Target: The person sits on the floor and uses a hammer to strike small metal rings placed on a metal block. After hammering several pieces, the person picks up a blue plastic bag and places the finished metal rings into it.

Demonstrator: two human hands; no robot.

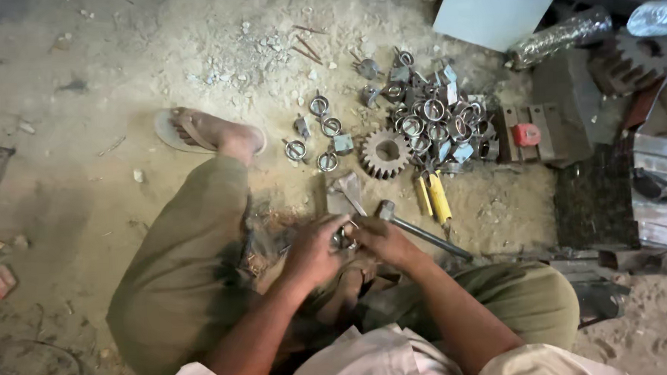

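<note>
I sit on a sandy floor with my legs folded. My left hand (315, 250) and my right hand (383, 241) meet over a small metal ring part (343, 238), and both grip it. Just beyond my hands lies a flat metal piece (343, 193). A hammer (422, 232) with a metal handle rests beside my right hand. A pile of metal ring parts (436, 127) lies farther ahead, with a toothed gear (384, 154) at its near edge. A few loose ring parts (323, 128) sit to the left of the gear.
Pliers with yellow handles (433, 197) lie near the gear. My sandalled foot (211, 133) stretches to the left. A metal block with a red part (527, 134), a dark stone slab (595, 198), a large gear (631, 58) and a white board (498, 8) stand at the right.
</note>
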